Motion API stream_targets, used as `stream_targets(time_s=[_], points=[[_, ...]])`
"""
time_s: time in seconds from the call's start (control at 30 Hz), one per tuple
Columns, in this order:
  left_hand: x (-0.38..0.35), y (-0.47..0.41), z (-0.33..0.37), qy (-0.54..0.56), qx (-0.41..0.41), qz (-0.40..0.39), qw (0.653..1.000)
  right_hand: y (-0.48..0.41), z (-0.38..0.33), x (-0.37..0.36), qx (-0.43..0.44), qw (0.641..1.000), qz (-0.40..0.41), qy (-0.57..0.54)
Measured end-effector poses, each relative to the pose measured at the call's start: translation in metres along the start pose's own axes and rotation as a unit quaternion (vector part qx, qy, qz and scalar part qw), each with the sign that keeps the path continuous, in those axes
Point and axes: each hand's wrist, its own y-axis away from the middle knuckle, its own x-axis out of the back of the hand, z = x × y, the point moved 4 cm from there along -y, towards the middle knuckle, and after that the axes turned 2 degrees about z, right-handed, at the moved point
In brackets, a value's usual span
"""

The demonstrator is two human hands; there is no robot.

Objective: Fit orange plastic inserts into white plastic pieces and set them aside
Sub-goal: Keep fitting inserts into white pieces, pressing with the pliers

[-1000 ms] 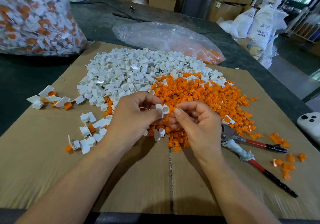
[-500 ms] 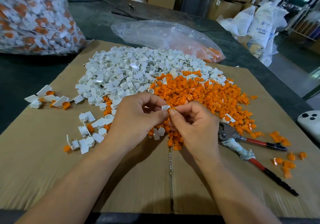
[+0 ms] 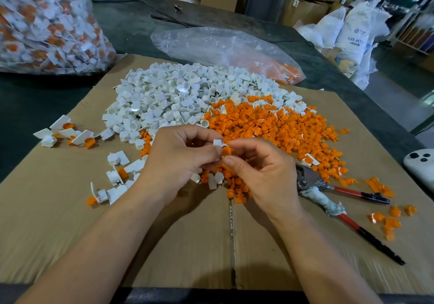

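My left hand (image 3: 178, 160) pinches a small white plastic piece (image 3: 217, 143) above the cardboard. My right hand (image 3: 263, 172) pinches an orange insert (image 3: 226, 151) that meets the white piece from below. Both hands touch at the fingertips. Behind them lies a heap of white pieces (image 3: 178, 99) and, to its right, a heap of orange inserts (image 3: 277, 127). Fitted white-and-orange pieces (image 3: 68, 132) lie at the left of the cardboard, with more (image 3: 115, 179) nearer my left wrist.
Red-handled pliers (image 3: 340, 200) lie on the cardboard sheet (image 3: 187, 245) right of my right hand. A large bag of fitted pieces (image 3: 44, 24) stands at the back left, a clear bag with orange inserts (image 3: 230, 52) behind the heaps. A white device (image 3: 420, 165) sits at the right edge.
My hands have come together: the white piece that showed plainly in my left fingers a second ago is now mostly covered, and the orange insert sits against it.
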Motion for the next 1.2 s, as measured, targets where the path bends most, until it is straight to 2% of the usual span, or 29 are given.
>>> stream_targets(time_s=[0.27, 0.63, 1.2], points=[[0.001, -0.001, -0.003, 0.05, 0.054, -0.02, 0.997, -0.002, -0.004, 0.001, 0.053, 0.998, -0.02, 0.015], [0.001, -0.001, -0.005, 0.073, 0.083, -0.044, 0.993, -0.003, -0.005, 0.001, 0.089, 0.995, -0.053, -0.007], [-0.002, -0.001, -0.009, 0.108, 0.079, -0.067, 0.989, -0.004, -0.005, 0.006, 0.097, 0.995, -0.001, 0.027]])
